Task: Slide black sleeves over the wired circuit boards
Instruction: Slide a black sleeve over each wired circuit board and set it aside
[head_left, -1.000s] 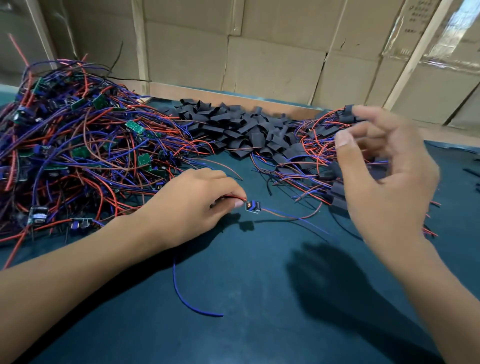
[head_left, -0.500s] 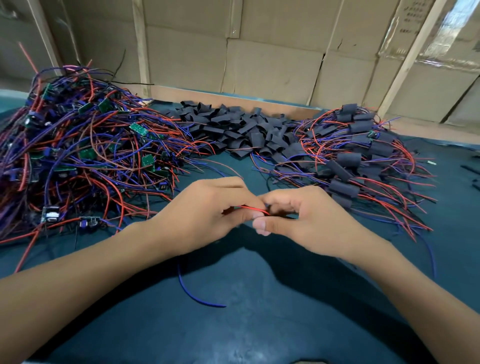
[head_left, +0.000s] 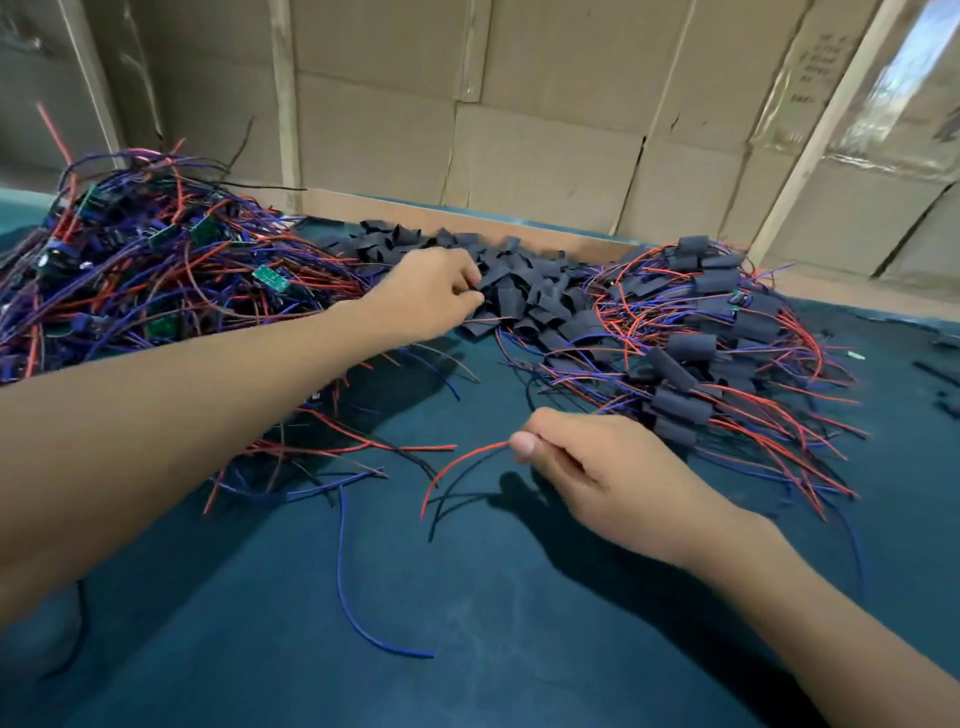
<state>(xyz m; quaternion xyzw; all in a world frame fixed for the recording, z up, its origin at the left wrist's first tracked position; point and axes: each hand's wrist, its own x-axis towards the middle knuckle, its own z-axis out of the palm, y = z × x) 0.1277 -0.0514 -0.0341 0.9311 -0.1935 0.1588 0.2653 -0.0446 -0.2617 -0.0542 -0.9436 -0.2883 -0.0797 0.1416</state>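
Left hand (head_left: 431, 296) pinches a black sleeve (head_left: 491, 280) at the far heap. Right hand (head_left: 597, 467) pinches a red wire (head_left: 457, 462) near centre; its circuit board hidden.

Bare boards (head_left: 156, 270) left, sleeves (head_left: 524, 291) centre, apparently sleeved boards (head_left: 717, 332) right.

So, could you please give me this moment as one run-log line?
left hand: pinching a sleeve in the black sleeve pile | right hand: pinching red wire | board: hidden | sleeving: not yet started
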